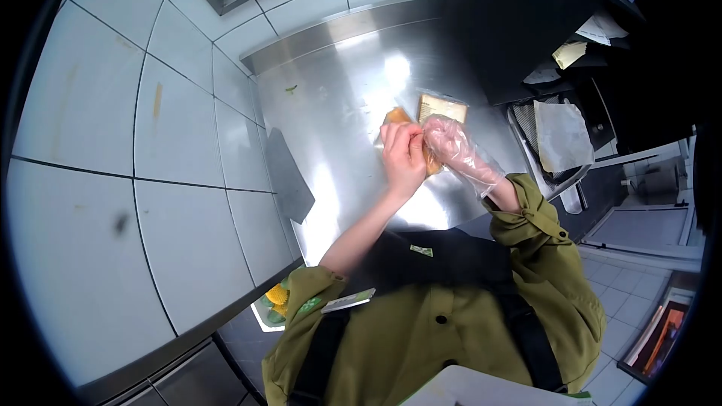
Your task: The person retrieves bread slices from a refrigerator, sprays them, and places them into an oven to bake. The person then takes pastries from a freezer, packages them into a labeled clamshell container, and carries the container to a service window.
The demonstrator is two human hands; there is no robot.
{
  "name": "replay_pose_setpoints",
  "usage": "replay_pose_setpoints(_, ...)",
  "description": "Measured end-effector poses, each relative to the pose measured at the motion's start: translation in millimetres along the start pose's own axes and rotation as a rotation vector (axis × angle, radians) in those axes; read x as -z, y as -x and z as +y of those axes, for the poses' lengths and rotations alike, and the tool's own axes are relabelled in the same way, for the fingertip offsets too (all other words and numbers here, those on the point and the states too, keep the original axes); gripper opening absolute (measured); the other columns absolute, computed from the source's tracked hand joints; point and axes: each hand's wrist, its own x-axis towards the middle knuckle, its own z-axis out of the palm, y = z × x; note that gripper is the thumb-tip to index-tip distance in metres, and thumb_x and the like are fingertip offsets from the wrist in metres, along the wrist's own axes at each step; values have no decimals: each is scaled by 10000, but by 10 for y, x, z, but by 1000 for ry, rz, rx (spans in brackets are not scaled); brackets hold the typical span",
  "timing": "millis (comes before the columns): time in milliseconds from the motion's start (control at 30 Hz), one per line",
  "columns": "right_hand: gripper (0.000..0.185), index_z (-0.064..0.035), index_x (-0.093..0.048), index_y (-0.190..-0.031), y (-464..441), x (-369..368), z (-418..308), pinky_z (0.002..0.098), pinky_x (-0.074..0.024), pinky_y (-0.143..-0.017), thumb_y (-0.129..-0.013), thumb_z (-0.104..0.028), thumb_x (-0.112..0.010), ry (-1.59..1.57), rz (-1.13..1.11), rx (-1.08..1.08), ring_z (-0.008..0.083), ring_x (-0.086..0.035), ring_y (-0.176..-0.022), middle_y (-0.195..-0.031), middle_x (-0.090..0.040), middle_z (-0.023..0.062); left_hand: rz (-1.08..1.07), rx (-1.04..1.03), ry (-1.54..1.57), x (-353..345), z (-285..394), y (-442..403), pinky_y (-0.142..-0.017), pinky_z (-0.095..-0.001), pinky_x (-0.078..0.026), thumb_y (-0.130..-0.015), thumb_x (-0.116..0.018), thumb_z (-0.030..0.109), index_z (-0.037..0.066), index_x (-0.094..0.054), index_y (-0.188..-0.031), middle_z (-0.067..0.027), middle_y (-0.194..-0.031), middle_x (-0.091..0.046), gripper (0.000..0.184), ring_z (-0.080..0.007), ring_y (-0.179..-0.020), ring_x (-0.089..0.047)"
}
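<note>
The left hand [404,152] is bare, its fingers bent. The right hand [450,144], gloved in clear plastic, is curled close beside it. Both forearms [362,235] angle inward from the elbows.

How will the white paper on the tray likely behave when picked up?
Probably light and floppy: the paper looks thin, with wavy edges. It may slide easily, since nothing visible pins it to the tray.
</note>
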Motion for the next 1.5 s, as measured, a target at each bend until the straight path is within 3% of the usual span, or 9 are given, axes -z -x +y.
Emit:
replay_pose_setpoints(167,135,-11,-536,-674,-39,176,452,330,-404,-512,-756,-111,-496,361,305,161,213,-501,-543,-626,-517,109,265,164,104,532,-111,-192,-657,-235,-392,-861,-470,71,24,-472,-875,-25,-785,-471,49,-105,-733,-453)
replay_pose_setpoints(333,82,-21,-475,-662,2,408,320,274,-358,-520,-728,-60,-505,269,438,256,126,-423,-584,-627,-433,43,449,570,-371,1361,-1641,-504,-709,-292,-401,-849,-482,95,-11,-456,-958,-70,-831,-512,155,-167,-745,-473)
replay_pose_setpoints(433,58,-19,-510,-703,-132,381,153,323,-390,-573,-715,-66,-541,202,286,387,211,-471,-639,-686,-461,89,296,203,-1181,1038,-1939,-422,-767,-360,-391,-825,-529,142,-12,-484,-958,-108,-891,-531,208,-249,-821,-492)
replay_pose_setpoints(500,92,-22,-493,-683,-249,310,59,349,-382,-561,-703,-105,-526,288,170,378,248,-470,-622,-680,-471,107,443,-58,-676,811,-931,-732,-838,-405,-358,-780,-588,138,26,-525,-927,-115,-924,-527,195,-294,-942,-466)
replay_pose_setpoints(567,143,-20,-501,-673,-308,270,26,380,-386,-569,-709,-158,-501,386,34,341,286,-488,-624,-680,-495,135,95,-223,-414,564,-353,-703,-800,-389,-390,-725,-638,136,49,-547,-869,-99,-917,-527,192,-277,-918,-482)
replay_pose_setpoints(700,151,-16,-524,-670,-319,385,-98,410,-392,-582,-708,-162,-512,574,-26,293,329,-507,-638,-678,-527,160,-301,-432,-355,182,-197,-601,-580,-300,-450,-666,-657,139,44,-536,-788,-70,-819,-522,196,-218,-805,-526)
replay_pose_setpoints(1033,125,-23,-534,-609,-245,490,-102,376,-420,-577,-621,-117,-616,1014,-76,633,308,-513,-585,-608,-522,148,-702,-965,-634,60,-237,-735,-546,-281,-451,-676,-513,113,46,-439,-718,-82,-703,-410,108,-216,-701,-465)
replay_pose_setpoints(1333,125,-31,-523,-557,-701,327,-182,385,-424,-581,-608,-135,-571,1044,-119,853,295,-523,-575,-591,-514,143,-453,-777,-668,258,-603,-948,-649,-339,-439,-645,-541,101,47,-464,-740,-104,-744,-456,134,-248,-733,-485)
replay_pose_setpoints(1500,121,-38,-490,-611,-699,571,-93,372,-423,-597,-613,-116,-582,1148,-328,921,274,-514,-615,-629,-503,120,-155,-204,-841,875,-762,-1468,-582,-405,-438,-732,-547,96,25,-478,-730,-153,-728,-530,99,-327,-685,-544)
